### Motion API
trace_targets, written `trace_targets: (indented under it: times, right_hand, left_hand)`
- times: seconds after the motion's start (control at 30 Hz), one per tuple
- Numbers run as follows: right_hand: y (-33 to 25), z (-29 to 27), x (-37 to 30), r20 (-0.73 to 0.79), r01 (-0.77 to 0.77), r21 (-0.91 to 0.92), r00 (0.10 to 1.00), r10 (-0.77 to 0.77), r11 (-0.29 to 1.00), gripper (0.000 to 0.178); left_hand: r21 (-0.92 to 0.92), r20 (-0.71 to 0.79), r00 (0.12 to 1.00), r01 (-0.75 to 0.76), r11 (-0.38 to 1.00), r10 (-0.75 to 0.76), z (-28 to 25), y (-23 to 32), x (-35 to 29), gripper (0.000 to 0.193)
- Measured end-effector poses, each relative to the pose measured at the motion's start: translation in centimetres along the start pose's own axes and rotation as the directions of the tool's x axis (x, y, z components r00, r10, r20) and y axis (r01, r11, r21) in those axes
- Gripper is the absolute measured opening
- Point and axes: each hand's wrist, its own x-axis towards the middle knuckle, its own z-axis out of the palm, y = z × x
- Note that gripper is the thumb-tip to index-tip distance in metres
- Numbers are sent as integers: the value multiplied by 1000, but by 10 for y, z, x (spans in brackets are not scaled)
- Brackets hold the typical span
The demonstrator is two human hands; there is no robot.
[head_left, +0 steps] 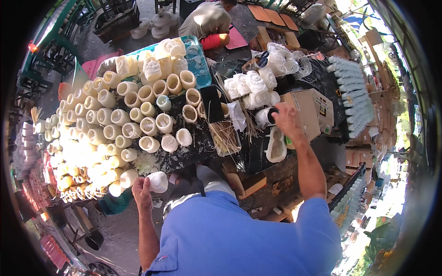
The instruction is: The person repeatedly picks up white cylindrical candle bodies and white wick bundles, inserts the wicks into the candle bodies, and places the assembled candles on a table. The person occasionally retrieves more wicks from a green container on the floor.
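Note:
My left hand (142, 191) is closed on a smooth white rounded moulded piece (158, 181), held out beyond the table's near edge. Away to the right, my right hand (287, 118) grips a small black round object (272, 115). That object lies against a white cylindrical piece (263, 117); whether the two are joined I cannot tell. Just below that hand is a cream hollow mould half (276, 145). Rows of pale, hollow, wax-like cups (120, 117) cover the left of the table, with one light-blue cup (164, 103) among them.
White carved pieces (253, 85) are piled beyond my right hand, next to a cardboard box (311, 112). Thin wooden sticks (224, 135) lie mid-table. A blue tray (195, 62) holds more carved pieces. Clear glass-like items (352, 94) line the right. Another person (207, 23) crouches beyond the table.

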Motion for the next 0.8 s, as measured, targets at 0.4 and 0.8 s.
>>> trace_targets:
  times: [0.4, 0.8]
  right_hand:
    - [-298, 137, -110, 417, -790, 603, 433, -799, -112, 88]
    - [-365, 190, -113, 530, -816, 577, 387, -754, -14, 51]
  left_hand:
    - [-609, 373, 918, 350, 712, -133, 36, 42, -6, 18]
    - [-763, 289, 956, 266, 589, -57, -42, 11, -26, 47]
